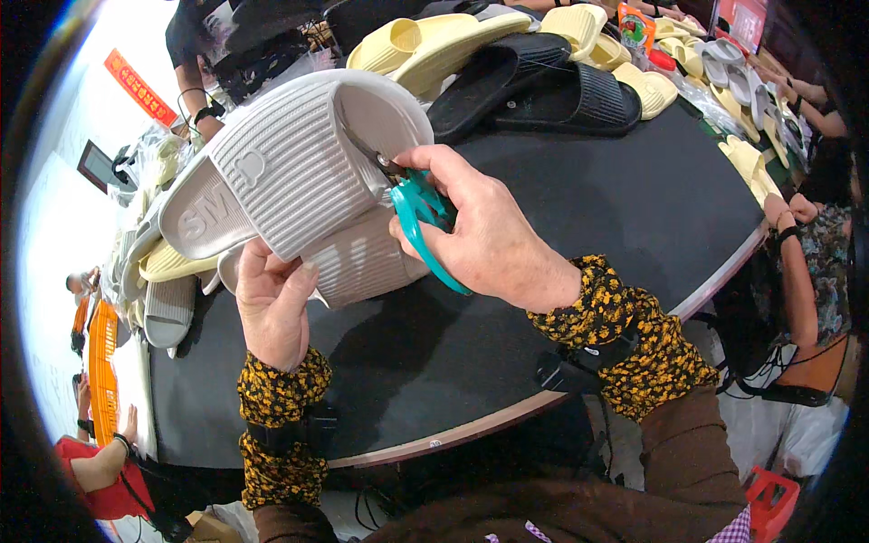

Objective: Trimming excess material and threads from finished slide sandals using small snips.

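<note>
My left hand (278, 303) grips the edge of a light grey slide sandal (299, 167) with a ribbed strap, raised above the dark table. A second grey slide (358, 258) sits just beneath it, partly covered by the first. In my right hand (493, 226) is a pair of scissors (421, 213) with teal handles. Fingers and thumb are wrapped around the handles. The dark blades reach into the opening under the upper slide's strap; their tips are hidden from sight.
Black slides (579, 95) and pale yellow slides (434, 50) lie along the table's far side. More grey slides (170, 308) are piled at the left. Other people's hands (789, 213) are at the right edge. An orange crate (102, 371) stands at the left.
</note>
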`<state>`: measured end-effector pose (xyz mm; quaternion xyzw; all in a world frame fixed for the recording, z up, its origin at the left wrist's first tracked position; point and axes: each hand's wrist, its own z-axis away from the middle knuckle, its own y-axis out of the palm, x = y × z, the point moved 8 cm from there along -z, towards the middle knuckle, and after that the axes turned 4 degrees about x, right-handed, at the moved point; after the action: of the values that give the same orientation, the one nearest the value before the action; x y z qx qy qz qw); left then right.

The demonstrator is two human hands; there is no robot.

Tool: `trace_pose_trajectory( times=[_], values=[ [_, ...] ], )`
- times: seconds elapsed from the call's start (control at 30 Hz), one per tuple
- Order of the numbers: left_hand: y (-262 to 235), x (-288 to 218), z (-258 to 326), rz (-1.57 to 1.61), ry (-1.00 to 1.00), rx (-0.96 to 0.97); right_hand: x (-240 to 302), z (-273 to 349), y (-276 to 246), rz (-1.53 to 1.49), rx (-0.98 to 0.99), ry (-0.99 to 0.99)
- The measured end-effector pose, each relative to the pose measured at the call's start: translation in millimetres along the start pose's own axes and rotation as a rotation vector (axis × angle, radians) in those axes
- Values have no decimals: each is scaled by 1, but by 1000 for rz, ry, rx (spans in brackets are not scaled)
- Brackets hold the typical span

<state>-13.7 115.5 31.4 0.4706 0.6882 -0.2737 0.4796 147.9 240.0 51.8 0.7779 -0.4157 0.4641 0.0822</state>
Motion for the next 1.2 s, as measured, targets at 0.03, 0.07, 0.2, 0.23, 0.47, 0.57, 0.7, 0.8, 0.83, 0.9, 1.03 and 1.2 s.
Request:
trace_pose_trajectory(
  times=[0.03,0.07,0.2,0.23,0.47,0.57,0.7,0.8,0.83,0.9,1.03,1.2],
  values=[
    [0,0,0,-1,0,0,0,0,0,29,-12,-36],
    [0,0,0,2,-2,2,3,1,-1,60,-24,-73],
    [0,0,1,1,-2,-4,4,0,-2,77,8,-49],
    [0,0,1,0,-2,-4,4,0,-1,76,6,-69],
    [1,0,1,20,-4,8,3,1,0,0,-7,-91],
    [1,0,1,17,7,-10,-2,1,1,-58,-4,-22],
    [-3,2,1,20,-8,-18,-3,1,-2,-75,-17,35],
    [-3,2,1,27,-10,-9,-3,0,-3,-77,-31,36],
    [-4,3,1,28,-9,-9,-3,0,-4,-73,-42,40],
    [-6,3,1,22,3,-3,-2,0,-6,-71,-51,44],
    [-8,5,1,52,-19,-38,-5,-1,-13,-33,-107,28],
    [-8,4,3,50,18,-26,-17,-4,-19,-38,-128,94]
  ],
)
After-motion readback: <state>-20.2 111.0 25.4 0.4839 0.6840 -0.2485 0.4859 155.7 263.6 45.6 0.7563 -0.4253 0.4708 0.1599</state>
